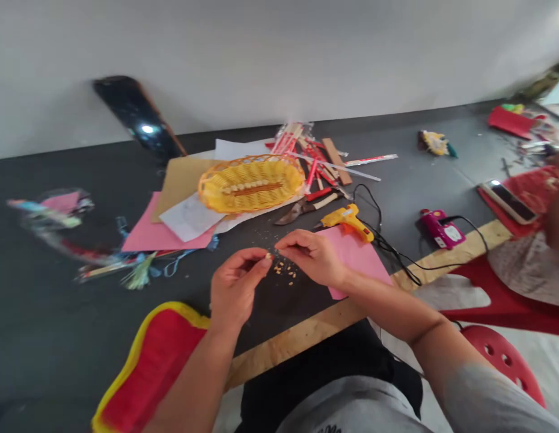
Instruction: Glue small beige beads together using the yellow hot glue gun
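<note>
My left hand [234, 282] is closed in a pinch on a small pale piece [268, 257] between thumb and forefinger. Close by on the right, my right hand [313, 255] has its fingertips pressed together; anything in them is too small to make out. Several small yellowish bits [279, 269] lie scattered on the dark table just below and between the hands. Beyond them sits a yellow woven basket [279, 207], holding a brown stick [256, 188] with a row of pale pieces along it. A yellow glue gun [347, 221] rests on pink paper [360, 258] past my right hand.
Pruning shears [306, 206] lie behind the glue gun, whose black cable runs right. Chopsticks in red wrappers [302, 144] are piled behind the basket. A phone [135, 114] leans on the wall. A red and yellow cloth item [148, 367] is near my left forearm. Another person sits at right.
</note>
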Demonstrator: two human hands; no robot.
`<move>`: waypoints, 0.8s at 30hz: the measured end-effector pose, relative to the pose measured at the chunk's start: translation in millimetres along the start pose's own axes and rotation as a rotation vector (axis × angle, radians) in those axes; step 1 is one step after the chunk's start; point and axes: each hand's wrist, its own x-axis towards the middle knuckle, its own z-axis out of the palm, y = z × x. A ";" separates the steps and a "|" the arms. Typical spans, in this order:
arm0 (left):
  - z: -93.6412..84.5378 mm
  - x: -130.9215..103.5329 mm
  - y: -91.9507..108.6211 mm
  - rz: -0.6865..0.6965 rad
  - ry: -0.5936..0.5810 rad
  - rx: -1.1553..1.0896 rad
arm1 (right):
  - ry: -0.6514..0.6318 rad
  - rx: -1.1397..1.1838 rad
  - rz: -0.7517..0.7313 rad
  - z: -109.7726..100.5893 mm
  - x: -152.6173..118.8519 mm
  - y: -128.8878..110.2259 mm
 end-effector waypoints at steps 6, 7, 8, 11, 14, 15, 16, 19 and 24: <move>-3.9 -2.0 -3.3 0.005 -0.097 -0.026 | 0.031 0.099 0.098 9.8 -6.1 -0.4; -3.2 -2.5 -2.4 0.005 -0.103 -0.021 | 0.034 0.107 0.100 10.5 -6.4 -0.8; -2.6 -2.9 -1.4 0.007 -0.108 -0.013 | 0.035 0.115 0.097 10.8 -6.5 -1.2; -2.2 -3.7 -0.1 0.029 -0.117 0.023 | 0.034 0.138 0.101 10.4 -6.4 -2.0; -4.0 -4.0 -2.1 0.058 -0.121 0.058 | 0.030 0.145 0.123 10.1 -7.0 -2.1; -4.8 -4.0 -3.3 0.068 -0.122 0.069 | 0.030 0.150 0.127 10.3 -7.3 -2.1; -5.6 -3.9 -4.5 0.076 -0.122 0.078 | 0.030 0.154 0.128 10.5 -7.7 -1.9; -7.5 -3.6 -7.5 0.097 -0.129 0.102 | 0.033 0.166 0.119 10.6 -8.5 -1.8; -8.7 -3.2 -7.8 0.096 -0.153 0.138 | 0.017 0.215 0.145 8.0 -7.0 -2.4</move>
